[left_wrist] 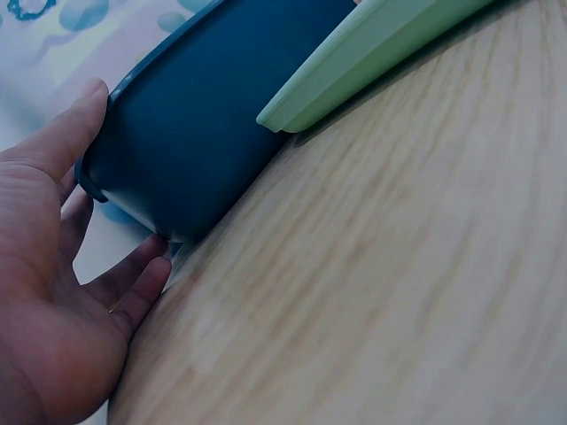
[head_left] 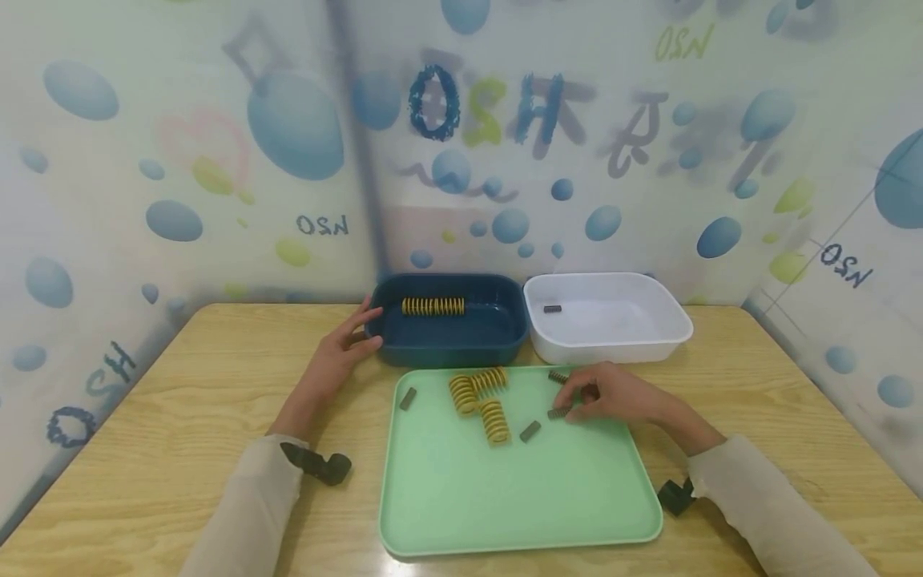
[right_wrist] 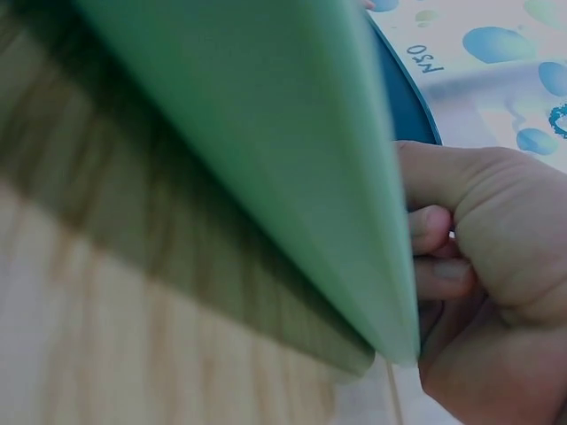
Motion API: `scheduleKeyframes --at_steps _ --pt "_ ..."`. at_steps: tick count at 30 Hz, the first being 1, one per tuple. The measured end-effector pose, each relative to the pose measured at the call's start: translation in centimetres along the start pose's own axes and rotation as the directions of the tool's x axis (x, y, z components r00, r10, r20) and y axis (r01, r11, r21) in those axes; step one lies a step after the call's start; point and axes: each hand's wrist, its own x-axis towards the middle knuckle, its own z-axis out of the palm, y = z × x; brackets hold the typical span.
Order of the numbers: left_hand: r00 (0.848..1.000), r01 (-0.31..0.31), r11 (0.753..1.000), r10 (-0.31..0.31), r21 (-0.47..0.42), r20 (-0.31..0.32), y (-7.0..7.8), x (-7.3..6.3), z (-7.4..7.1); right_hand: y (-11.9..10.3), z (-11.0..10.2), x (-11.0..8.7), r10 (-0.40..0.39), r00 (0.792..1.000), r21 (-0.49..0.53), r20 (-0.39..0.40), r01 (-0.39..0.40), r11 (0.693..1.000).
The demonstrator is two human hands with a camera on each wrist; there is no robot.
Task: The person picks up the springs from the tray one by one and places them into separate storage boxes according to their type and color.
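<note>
My right hand point(head_left: 613, 393) reaches over the far right part of the green tray point(head_left: 519, 497), its thumb and fingertip pinching a small dark coil spring point(head_left: 558, 413). Another dark spring point(head_left: 558, 376) lies just behind those fingers. To their left are a third dark spring point(head_left: 530, 431) and three larger gold springs point(head_left: 494, 422). One more small dark spring point(head_left: 408, 398) lies near the tray's left edge. My left hand point(head_left: 340, 353) rests against the left end of the dark blue bin point(head_left: 447, 354), fingers spread at its rim and side. In the right wrist view, the tray's edge hides the fingertips.
Gold springs point(head_left: 433, 306) lie end to end inside the blue bin. Beside it, touching or nearly so, a white bin point(head_left: 613, 353) holds one dark spring point(head_left: 552, 308). Both bins stand behind the tray on a wooden table point(head_left: 159, 449), before a patterned wall covering.
</note>
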Motion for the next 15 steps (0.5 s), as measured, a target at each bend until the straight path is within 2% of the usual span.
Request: scheduleKeyframes --at_steps 8,15 --pt "1.000 0.024 1.000 -0.024 -0.010 0.004 0.3 -0.1 0.0 -0.5 -0.1 -0.1 0.018 1.000 0.044 -0.009 -0.018 0.999" --pt "1.000 0.013 0.999 -0.013 -0.034 0.019 2.0 -0.6 0.1 -0.3 -0.4 -0.3 -0.007 1.000 0.035 -0.020 0.007 0.999"
